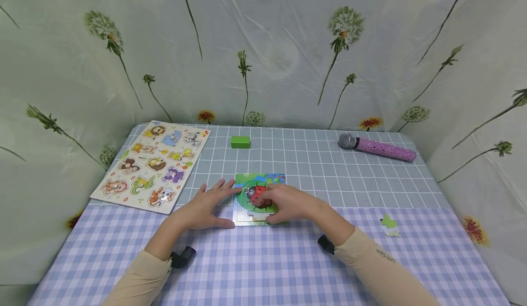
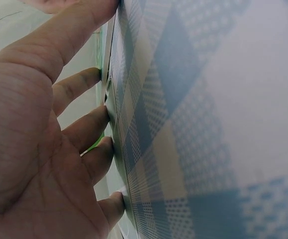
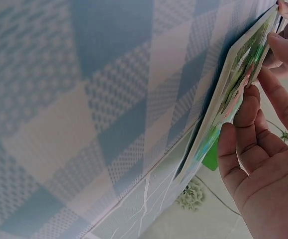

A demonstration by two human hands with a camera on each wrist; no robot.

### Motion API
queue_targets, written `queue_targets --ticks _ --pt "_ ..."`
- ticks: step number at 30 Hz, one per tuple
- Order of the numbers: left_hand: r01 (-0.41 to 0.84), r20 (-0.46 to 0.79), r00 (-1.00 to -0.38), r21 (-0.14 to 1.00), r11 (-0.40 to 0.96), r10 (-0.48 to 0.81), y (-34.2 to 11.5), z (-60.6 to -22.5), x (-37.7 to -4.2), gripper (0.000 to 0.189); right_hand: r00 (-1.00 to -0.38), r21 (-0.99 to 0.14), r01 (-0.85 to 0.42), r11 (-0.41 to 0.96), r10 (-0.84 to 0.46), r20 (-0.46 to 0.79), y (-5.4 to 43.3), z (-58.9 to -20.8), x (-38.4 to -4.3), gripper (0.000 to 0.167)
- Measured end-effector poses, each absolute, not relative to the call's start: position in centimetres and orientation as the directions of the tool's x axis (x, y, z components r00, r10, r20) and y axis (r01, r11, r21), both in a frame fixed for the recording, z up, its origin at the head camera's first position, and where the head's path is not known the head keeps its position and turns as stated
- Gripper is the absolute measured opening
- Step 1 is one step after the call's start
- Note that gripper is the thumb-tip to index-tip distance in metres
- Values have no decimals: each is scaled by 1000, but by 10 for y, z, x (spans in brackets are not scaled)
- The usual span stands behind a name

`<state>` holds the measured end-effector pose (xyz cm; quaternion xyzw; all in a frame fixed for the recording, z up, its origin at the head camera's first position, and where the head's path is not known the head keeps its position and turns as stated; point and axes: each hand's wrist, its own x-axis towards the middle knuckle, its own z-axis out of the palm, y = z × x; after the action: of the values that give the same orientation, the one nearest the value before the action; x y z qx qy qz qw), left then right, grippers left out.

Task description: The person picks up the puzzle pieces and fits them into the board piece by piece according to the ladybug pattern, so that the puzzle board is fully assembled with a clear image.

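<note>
A small jigsaw puzzle (image 1: 243,221) with a ladybug picture lies in the middle of the table. My left hand (image 1: 207,207) has its fingers spread beside the puzzle's left edge, thumb at the near corner and forefinger reaching over the frame. From the right, my right hand (image 1: 292,203) reaches over the picture, fingers bent on the ladybug and thumb near the front edge. In the right wrist view, that hand's thumb and fingers pinch a puzzle piece (image 3: 254,69) slightly raised over the board. Part of the ladybug is hidden under the hand.
A loose green and white puzzle piece (image 1: 389,226) lies to the right. Behind the puzzle is a green block (image 1: 240,142). An animal puzzle board (image 1: 152,164) lies at the back left, a pink glittery microphone (image 1: 380,148) at the back right. A curtain (image 1: 280,77) hangs behind the table.
</note>
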<state>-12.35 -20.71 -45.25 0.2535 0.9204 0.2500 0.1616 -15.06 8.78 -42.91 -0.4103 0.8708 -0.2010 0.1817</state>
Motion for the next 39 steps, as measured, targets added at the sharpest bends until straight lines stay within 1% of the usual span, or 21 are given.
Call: queue_targets --ticks 8,26,39 --pt "387 -172 -820 538 749 546 -207 -452 -123 92 -589 -505 -640 579 -792 -162 86 -429 -150 35" --pt "384 -176 -819 539 750 546 -207 -453 -123 92 -599 -497 -630 596 -781 -176 85 -430 -151 36" --pt "392 -166 -819 538 746 550 -207 -453 -123 92 -584 -491 -642 589 -791 -185 84 -429 -154 38"
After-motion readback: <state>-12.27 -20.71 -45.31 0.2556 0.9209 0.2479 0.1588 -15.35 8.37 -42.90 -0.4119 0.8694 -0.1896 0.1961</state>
